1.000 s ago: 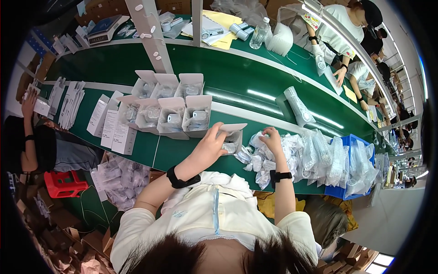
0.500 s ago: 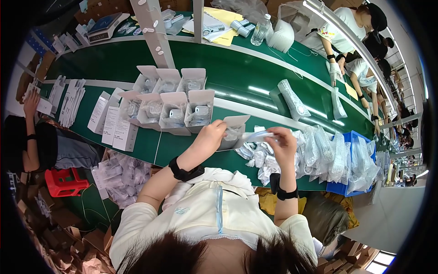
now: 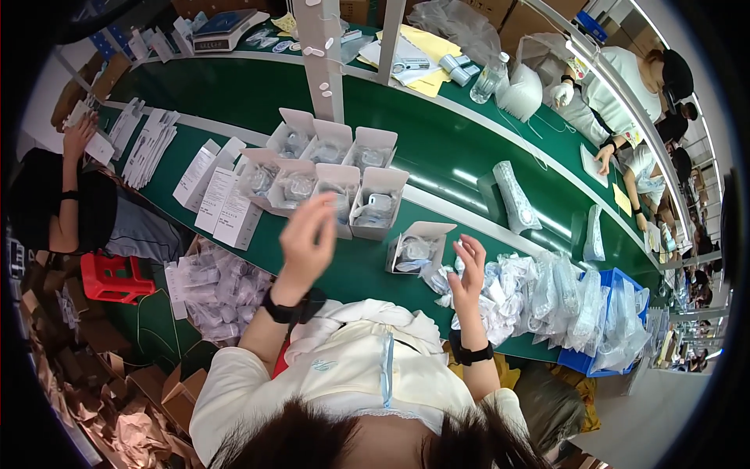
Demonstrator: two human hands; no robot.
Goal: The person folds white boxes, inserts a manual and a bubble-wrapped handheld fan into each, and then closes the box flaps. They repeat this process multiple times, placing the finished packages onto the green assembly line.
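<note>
My left hand (image 3: 306, 238), slightly blurred, hangs in front of the group of open white boxes (image 3: 376, 224). Its fingers are loosely bent and apart, and I see nothing in them. Each of those boxes holds a pale item in clear plastic. A single open white box (image 3: 408, 266) stands between my hands with its flap up and clear-wrapped contents inside. Just right of it is my right hand (image 3: 469, 270), fingers spread and empty. Below and beside that hand lies a heap of small white plastic-wrapped pieces (image 3: 500, 293).
Bubble-wrapped items (image 3: 582, 309) lean in a blue crate (image 3: 578, 361) at the right. Closed white boxes (image 3: 234, 219) and paper stacks (image 3: 152, 148) stand left. Beyond runs a green conveyor (image 3: 437, 156) carrying wrapped items. Co-workers sit left and far right; a red stool (image 3: 117, 277) is lower left.
Both hands have let go of the single box, which now stands on the table. The clear-wrapped piece has left my right hand. My left hand has moved left toward the grouped boxes.
</note>
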